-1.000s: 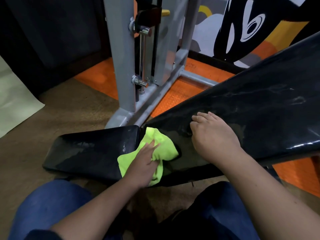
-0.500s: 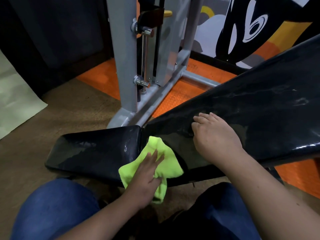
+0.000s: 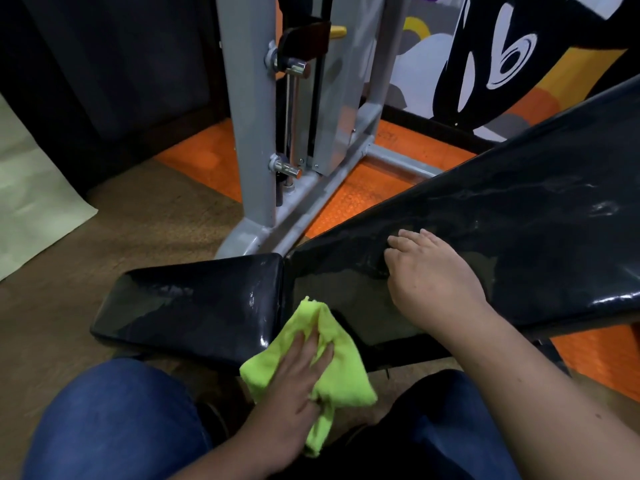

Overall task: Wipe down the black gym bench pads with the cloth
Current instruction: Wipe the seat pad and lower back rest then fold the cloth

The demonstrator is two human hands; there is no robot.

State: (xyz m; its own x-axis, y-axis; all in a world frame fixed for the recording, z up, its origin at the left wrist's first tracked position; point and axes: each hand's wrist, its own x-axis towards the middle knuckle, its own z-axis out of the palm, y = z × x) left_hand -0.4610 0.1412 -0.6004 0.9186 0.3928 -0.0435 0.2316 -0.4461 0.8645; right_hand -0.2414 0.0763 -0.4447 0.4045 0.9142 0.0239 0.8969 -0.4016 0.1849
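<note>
Left hand (image 3: 298, 379) presses the cloth (image 3: 341, 372) onto the bench pads' (image 3: 207, 306) near edge.

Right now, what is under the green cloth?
The cloth covers the near edge where the seat pad meets the back pad. The left hand presses on it; the pad surface beneath is hidden.

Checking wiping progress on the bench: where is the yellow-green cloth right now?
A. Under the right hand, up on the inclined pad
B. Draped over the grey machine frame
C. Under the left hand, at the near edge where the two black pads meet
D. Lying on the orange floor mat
C: the left hand presses the cloth at the near edge by the gap between seat pad and inclined pad; the right hand rests bare on the inclined pad.
</note>
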